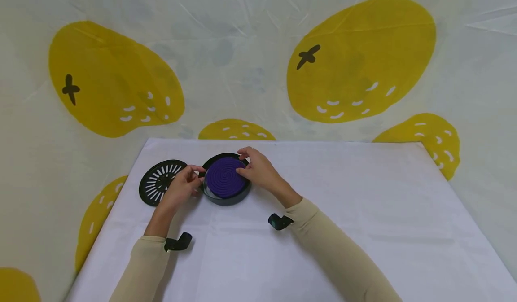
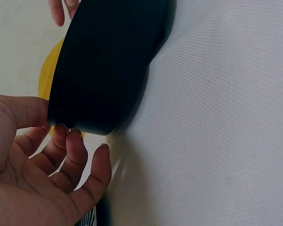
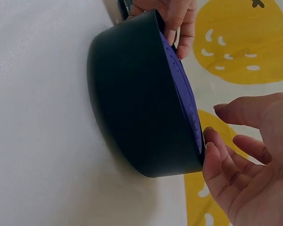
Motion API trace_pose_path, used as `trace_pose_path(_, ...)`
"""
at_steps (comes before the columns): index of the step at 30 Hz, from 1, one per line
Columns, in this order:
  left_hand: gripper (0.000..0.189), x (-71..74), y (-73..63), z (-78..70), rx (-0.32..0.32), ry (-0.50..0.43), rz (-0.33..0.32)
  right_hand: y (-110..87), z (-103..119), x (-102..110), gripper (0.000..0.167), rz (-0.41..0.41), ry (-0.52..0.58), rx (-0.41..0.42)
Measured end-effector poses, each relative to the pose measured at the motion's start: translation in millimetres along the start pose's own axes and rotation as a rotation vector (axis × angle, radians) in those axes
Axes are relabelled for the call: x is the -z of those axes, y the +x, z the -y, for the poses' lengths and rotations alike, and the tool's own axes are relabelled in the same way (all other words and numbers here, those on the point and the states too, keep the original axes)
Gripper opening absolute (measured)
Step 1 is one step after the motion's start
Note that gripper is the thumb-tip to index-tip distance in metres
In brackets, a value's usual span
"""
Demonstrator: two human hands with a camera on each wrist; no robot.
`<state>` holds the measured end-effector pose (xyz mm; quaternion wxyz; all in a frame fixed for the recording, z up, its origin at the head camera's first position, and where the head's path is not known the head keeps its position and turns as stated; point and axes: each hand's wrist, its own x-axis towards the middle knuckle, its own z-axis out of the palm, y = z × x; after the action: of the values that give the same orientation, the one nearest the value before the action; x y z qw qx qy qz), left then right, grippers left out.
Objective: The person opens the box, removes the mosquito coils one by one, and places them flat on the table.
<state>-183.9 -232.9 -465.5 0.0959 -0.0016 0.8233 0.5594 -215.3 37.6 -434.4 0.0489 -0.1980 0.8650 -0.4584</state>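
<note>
A purple spiral mosquito coil (image 1: pixel 225 177) lies in a round dark tin (image 1: pixel 228 201), covering most of its opening. At the tin's left edge, my left hand (image 1: pixel 183 186) pinches the rim between thumb and fingers. The left wrist view shows the thumb at the rim of the tin (image 2: pixel 106 66) and the other fingers curled beneath. My right hand (image 1: pixel 260 169) is at the opposite edge. In the right wrist view its fingertips (image 3: pixel 210 148) are right at the rim beside the coil (image 3: pixel 183 84), with the thumb held apart over it.
A round black slotted lid (image 1: pixel 163 184) lies left of the tin, partly behind my left hand. White cloth (image 1: pixel 363 230) covers the table. Behind its far edge hangs a pale curtain (image 1: pixel 242 68) printed with yellow fruit. Small dark cameras (image 1: pixel 279 221) stick out from both wrists.
</note>
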Motion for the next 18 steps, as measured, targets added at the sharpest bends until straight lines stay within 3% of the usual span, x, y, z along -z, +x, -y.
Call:
trace_pose_path(10,0.034,-1.4,-16.4,-32.6,0.023,0.012,0.010,1.8,-2,-5,0.054,0.046,-0.031,-0.043)
trace_pose_path(18,0.033,-1.0,-17.0,-33.2,0.025,0.006,0.007,2.0,-4,-6,0.048,0.048,-0.039,-0.021)
